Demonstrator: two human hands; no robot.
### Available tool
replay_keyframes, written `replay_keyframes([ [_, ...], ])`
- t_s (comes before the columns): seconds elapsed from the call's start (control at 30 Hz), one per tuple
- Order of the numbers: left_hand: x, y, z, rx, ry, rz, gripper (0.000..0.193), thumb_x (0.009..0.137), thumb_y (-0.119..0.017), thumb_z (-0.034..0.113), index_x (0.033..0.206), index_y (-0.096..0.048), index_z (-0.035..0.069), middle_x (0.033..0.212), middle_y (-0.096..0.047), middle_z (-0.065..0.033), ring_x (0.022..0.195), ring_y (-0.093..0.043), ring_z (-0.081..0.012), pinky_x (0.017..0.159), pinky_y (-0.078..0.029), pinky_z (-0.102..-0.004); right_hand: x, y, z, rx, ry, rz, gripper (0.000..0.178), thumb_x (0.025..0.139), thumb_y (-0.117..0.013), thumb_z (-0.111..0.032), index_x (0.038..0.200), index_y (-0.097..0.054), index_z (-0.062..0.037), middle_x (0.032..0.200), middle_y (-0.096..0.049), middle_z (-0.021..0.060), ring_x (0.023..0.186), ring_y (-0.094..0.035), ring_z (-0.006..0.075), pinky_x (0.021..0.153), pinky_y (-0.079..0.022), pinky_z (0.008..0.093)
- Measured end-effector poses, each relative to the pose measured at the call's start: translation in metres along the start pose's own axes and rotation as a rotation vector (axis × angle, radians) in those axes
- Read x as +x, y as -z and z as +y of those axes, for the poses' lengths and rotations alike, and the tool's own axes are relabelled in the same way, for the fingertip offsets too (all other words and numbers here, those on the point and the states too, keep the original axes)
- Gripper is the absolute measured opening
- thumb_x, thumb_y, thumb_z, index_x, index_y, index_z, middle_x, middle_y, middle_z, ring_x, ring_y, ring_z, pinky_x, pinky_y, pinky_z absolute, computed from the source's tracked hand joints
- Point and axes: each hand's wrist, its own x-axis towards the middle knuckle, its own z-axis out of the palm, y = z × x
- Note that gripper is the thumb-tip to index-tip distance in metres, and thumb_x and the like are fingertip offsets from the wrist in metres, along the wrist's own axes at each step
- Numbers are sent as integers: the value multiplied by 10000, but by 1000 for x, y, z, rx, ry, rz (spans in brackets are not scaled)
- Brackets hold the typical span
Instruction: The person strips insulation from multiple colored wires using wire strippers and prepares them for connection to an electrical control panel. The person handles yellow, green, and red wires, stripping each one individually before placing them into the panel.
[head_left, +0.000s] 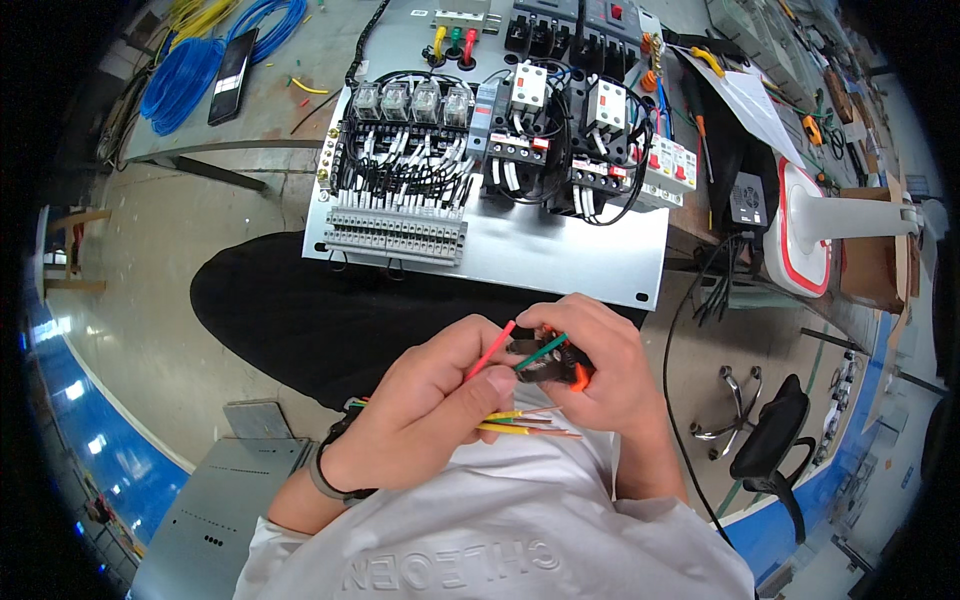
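Close to my body, my left hand (430, 405) is closed round several insulated wires. A red wire (490, 352) slants up between its thumb and fingers. Below the thumb, yellow wires (510, 429) point right, with bare copper-coloured ends. My right hand (615, 375) grips dark-jawed wire strippers (540, 366) with orange on the handles. A green wire (543, 350) lies across the tool's jaws; whether they bite on it I cannot tell. The handles are mostly hidden by my right palm.
Ahead lies a metal mounting panel (560, 250) with relays (425, 100), terminal blocks (395, 238) and contactors. Blue wire coils (182, 85) and a phone (233, 77) rest at the back left. At right stand a white-and-red device (800, 235) and an office chair (770, 445).
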Motion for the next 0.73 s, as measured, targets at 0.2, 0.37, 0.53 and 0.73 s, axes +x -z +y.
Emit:
replay_keyframes([
  [0.2,0,0,1,22,-14,-14,152,1069,-514,183,1092,-516,33,857,-531,13,671,-491,-14,588,-422,-178,-1,-8,10,-134,80,131,351,639,-741,-18,980,-655,-29,763,-603,103,656,-594,277,587,-472,368],
  [0.37,4,-2,1,40,-12,22,151,1071,-506,182,1077,-517,31,836,-541,9,654,-474,-20,585,-417,-180,-3,-16,16,-209,79,265,308,617,-739,-9,914,-664,-36,703,-577,81,600,-578,251,546,-455,343],
  [0.53,7,-4,2,108,-20,25,185,1074,-499,193,1094,-560,19,791,-536,14,653,-469,-22,580,-416,-190,-7,-12,17,298,-225,360,133,833,-724,-56,947,-661,-28,726,-606,50,634,-596,179,592,-471,324],
  [0.73,8,-4,-2,93,-14,40,281,1046,-576,335,1129,-587,67,823,-632,-5,685,-548,-36,594,-446,-174,-15,7,45,546,-476,556,403,940,-704,-187,1273,-545,-25,820,-630,94,740,-615,197,733,-518,346],
])
